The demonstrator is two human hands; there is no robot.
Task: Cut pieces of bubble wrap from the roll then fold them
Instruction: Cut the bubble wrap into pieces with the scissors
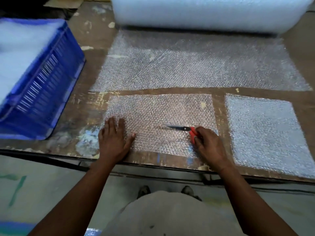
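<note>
Near table edge (153, 165) | left hand (113, 140) flat on cut sheet (160, 120) | right hand (208, 144) grips scissors (185, 130)

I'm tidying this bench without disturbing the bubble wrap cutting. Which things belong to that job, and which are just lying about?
Job:
bubble wrap roll
unrolled sheet
cut piece under the left hand
red-handled scissors in the right hand
thicker piece
blue crate

Lying about:
cardboard

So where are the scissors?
The scissors are in the right hand, near the table's front edge, their blades lying on the middle cut sheet, with the left hand flat on that sheet's left side.
</note>
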